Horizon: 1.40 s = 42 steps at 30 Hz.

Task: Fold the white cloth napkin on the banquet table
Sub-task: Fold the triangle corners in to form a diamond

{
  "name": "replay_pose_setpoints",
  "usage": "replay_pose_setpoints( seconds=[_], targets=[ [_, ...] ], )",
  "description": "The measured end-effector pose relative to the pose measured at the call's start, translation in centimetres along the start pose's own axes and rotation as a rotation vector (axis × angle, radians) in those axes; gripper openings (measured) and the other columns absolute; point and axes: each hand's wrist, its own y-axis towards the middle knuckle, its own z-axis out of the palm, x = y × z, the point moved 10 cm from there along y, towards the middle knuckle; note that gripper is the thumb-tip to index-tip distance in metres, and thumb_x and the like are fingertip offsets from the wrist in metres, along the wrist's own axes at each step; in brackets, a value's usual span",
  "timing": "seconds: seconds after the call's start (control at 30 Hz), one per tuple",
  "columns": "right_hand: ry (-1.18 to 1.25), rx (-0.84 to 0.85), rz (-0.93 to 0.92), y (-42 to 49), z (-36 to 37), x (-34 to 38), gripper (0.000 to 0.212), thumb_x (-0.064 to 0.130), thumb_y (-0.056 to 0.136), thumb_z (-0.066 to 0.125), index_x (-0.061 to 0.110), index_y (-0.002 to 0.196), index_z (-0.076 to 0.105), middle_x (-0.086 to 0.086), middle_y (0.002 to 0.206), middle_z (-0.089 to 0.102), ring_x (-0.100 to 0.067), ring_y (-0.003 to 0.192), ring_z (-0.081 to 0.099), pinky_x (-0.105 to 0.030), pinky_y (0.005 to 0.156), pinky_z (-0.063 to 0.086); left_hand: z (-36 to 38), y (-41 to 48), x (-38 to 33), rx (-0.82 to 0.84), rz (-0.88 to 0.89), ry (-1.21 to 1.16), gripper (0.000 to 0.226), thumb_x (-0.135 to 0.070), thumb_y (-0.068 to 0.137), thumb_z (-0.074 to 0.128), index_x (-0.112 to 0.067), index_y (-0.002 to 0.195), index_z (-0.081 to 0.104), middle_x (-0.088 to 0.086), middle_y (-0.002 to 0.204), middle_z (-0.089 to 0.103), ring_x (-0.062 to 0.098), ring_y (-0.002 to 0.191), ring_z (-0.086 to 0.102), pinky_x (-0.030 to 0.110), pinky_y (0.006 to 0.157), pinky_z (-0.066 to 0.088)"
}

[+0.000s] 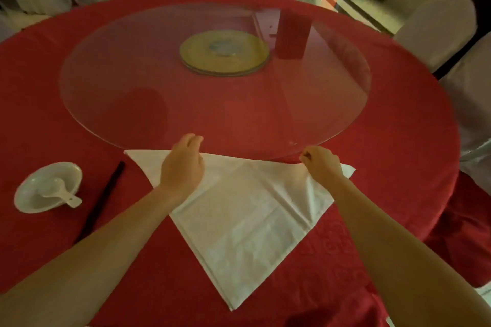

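Lying on the red tablecloth (pixel 53 87) just this side of the glass turntable (pixel 132 61), the white napkin (pixel 239 220) is folded into a triangle with its point toward the person. The right hand (pixel 322 164) pinches the long far edge near the right corner, lifting the cloth into a ridge. The left hand (pixel 183 164) sits over that same edge farther left, fingers bent, and I cannot tell whether it grips; a bowl (pixel 29 202) with a spoon (pixel 57 188) and dark chopsticks (pixel 101 202) lie off to the left.
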Motion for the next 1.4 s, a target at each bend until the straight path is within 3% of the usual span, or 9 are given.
replay_pose_setpoints(
  seconds=[0.17, 0.27, 0.53, 0.67, 0.77, 0.87, 0.93, 1.07, 1.4],
  targets=[
    [-0.004, 0.079, 0.029, 0.5, 1.9, -3.7, 0.03, 0.044, 0.088, 0.052, 0.016, 0.086, 0.061, 0.001, 0.084, 0.063, -0.019, 0.078, 0.054, -0.044, 0.087, 0.04, 9.8, -7.4, -9.5, 0.261, 0.526, 0.012, 0.044, -0.016, 0.095, 0.038, -0.013, 0.138, 0.04, 0.008, 0.145, 0.042, 0.025, 0.137, 0.035, 0.038, 0.115, 0.019],
    [-0.078, 0.097, 0.035, 0.6, 1.4, -6.2, 0.033, 0.052, 0.085, 0.052, 0.02, 0.088, 0.058, 0.004, 0.087, 0.06, -0.016, 0.081, 0.049, -0.047, 0.091, 0.038, 14.2, -7.6, -9.1, 0.416, 0.515, 0.102, 0.052, -0.03, 0.099, 0.026, -0.021, 0.147, 0.008, -0.001, 0.158, 0.008, 0.017, 0.145, -0.002, 0.034, 0.118, -0.005],
    [-0.256, 0.044, -0.012, -2.8, -0.7, -5.6, 0.02, 0.021, 0.086, 0.052, 0.012, 0.103, 0.06, -0.007, 0.101, 0.067, -0.029, 0.097, 0.059, -0.043, 0.09, 0.035, 15.5, -7.6, -8.3, 0.423, 0.497, 0.245, 0.054, -0.04, 0.097, 0.014, -0.027, 0.147, -0.002, -0.002, 0.158, -0.004, 0.016, 0.145, -0.009, 0.04, 0.116, -0.011],
    [-0.5, -0.059, -0.097, -5.8, -2.3, 1.3, 0.015, 0.008, 0.084, 0.051, 0.013, 0.093, 0.062, -0.005, 0.093, 0.068, -0.026, 0.088, 0.064, -0.035, 0.079, 0.041, 14.7, -7.1, -8.8, 0.564, 0.446, 0.139, 0.057, -0.032, 0.098, 0.03, -0.025, 0.147, 0.003, -0.001, 0.158, -0.003, 0.016, 0.145, -0.007, 0.038, 0.117, -0.006],
    [-0.564, 0.008, -0.17, -9.6, -0.9, 7.3, 0.018, 0.002, 0.079, 0.057, 0.014, 0.092, 0.062, -0.004, 0.091, 0.067, -0.025, 0.086, 0.065, -0.033, 0.071, 0.037, 11.3, -6.1, -9.3, 0.471, 0.237, -0.289, 0.046, -0.01, 0.093, 0.044, -0.011, 0.139, 0.038, 0.009, 0.149, 0.036, 0.022, 0.139, 0.03, 0.026, 0.113, 0.018],
    [-0.483, 0.101, -0.201, -13.6, 1.8, 11.6, 0.018, 0.005, 0.081, 0.054, 0.013, 0.097, 0.058, -0.004, 0.096, 0.064, -0.025, 0.089, 0.063, -0.033, 0.069, 0.033, 9.1, -6.7, -6.9, 0.426, -0.171, -0.848, 0.028, -0.012, 0.094, 0.047, -0.008, 0.119, 0.059, 0.009, 0.107, 0.069, 0.013, 0.096, 0.067, 0.026, 0.082, 0.054],
    [-0.397, 0.13, -0.187, -15.5, 3.7, 13.1, 0.014, 0.009, 0.086, 0.052, 0.011, 0.099, 0.057, -0.004, 0.096, 0.062, -0.024, 0.086, 0.062, -0.032, 0.068, 0.032, 9.9, -8.2, -5.6, 0.548, -0.353, -1.016, 0.028, -0.014, 0.093, 0.049, -0.008, 0.119, 0.056, 0.004, 0.089, 0.068, 0.007, 0.07, 0.068, 0.019, 0.055, 0.055],
    [-0.196, 0.111, -0.095, -19.5, 6.8, 14.2, 0.014, 0.006, 0.086, 0.053, 0.009, 0.1, 0.054, -0.006, 0.098, 0.06, -0.024, 0.086, 0.059, -0.032, 0.07, 0.033, 10.5, -11.5, -3.2, 0.724, -0.485, -0.942, 0.025, -0.011, 0.09, 0.053, -0.008, 0.113, 0.06, -0.001, 0.069, 0.067, 0.002, 0.049, 0.064, 0.015, 0.044, 0.049],
    [0.06, -0.228, 0.024, -26.9, 7.0, 12.2, 0.014, 0.001, 0.075, 0.065, 0.013, 0.084, 0.064, -0.001, 0.081, 0.067, -0.021, 0.075, 0.058, -0.033, 0.067, 0.048, 10.1, -14.3, -3.2, 0.765, -0.438, -0.842, 0.033, -0.003, 0.08, 0.062, -0.007, 0.112, 0.057, 0.003, 0.097, 0.068, 0.018, 0.088, 0.067, 0.032, 0.069, 0.06]
  ],
)
